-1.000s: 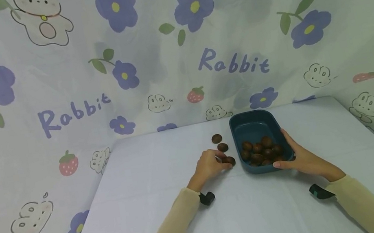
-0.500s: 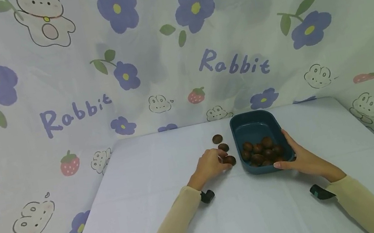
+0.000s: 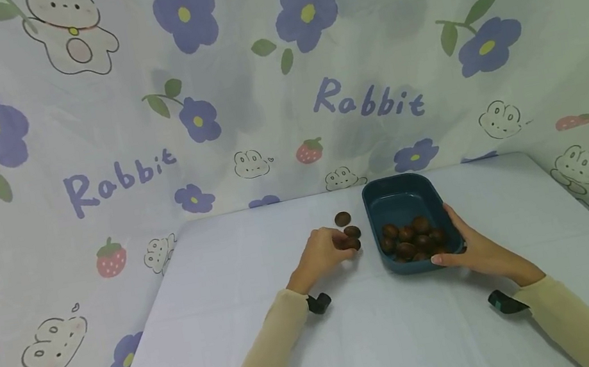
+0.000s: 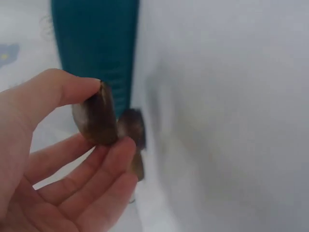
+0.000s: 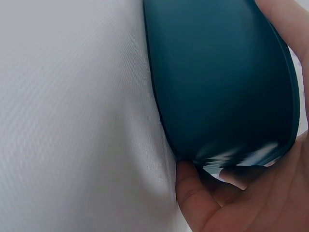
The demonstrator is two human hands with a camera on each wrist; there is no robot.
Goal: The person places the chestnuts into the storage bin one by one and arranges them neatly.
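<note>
My left hand [image 3: 322, 253] pinches a glossy brown oval nut [image 4: 95, 118] between thumb and fingertips, its exact kind unclear. In the left wrist view, two more nuts lie behind it. From the head view, one brown nut [image 3: 353, 232] sits just beyond my fingers and another nut [image 3: 343, 219] lies farther back. A dark teal tub [image 3: 399, 205] stands to the right, with several brown nuts [image 3: 407, 250] gathered at its near end. My right hand [image 3: 478, 251] grips the tub's near right corner, fingers along its side and thumb at the near rim. Fingers also wrap the teal wall [image 5: 219, 77].
A white cloth covers the table [image 3: 216, 274]. Behind it hangs a pale curtain [image 3: 232, 90] printed with flowers and rabbits. A small black device [image 3: 320, 303] sits at the left wrist, a similar black device [image 3: 505, 303] at the right wrist.
With the nearest nut pinched in it, my left hand has drawn slightly left and back from where that nut lay. The right hand and tub stay in place.
</note>
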